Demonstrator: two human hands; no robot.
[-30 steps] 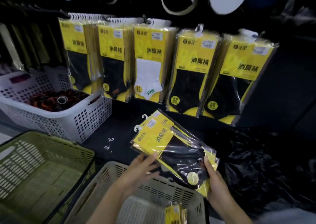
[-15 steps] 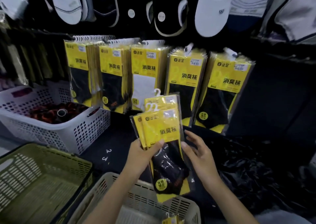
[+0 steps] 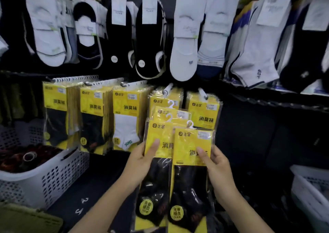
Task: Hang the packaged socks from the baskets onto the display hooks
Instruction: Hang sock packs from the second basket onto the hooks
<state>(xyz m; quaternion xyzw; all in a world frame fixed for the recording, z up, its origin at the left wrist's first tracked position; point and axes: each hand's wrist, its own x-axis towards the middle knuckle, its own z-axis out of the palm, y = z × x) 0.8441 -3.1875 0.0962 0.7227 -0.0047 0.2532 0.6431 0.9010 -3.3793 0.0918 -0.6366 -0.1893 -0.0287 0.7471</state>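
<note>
Raised, fanned apart | sock packs (image 3: 191, 161) upright, hooks up | hands (image 3: 140, 163) pinching them

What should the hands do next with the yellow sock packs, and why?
Probably lift the front pack in the right hand and slip its white hanger onto the hook above. The left hand holds the other packs, fanned apart, and none hangs yet.

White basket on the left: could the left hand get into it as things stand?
Probably not straight away: the left hand is gripping a sock packet. The white basket itself lies open-topped with nothing between them.
</note>
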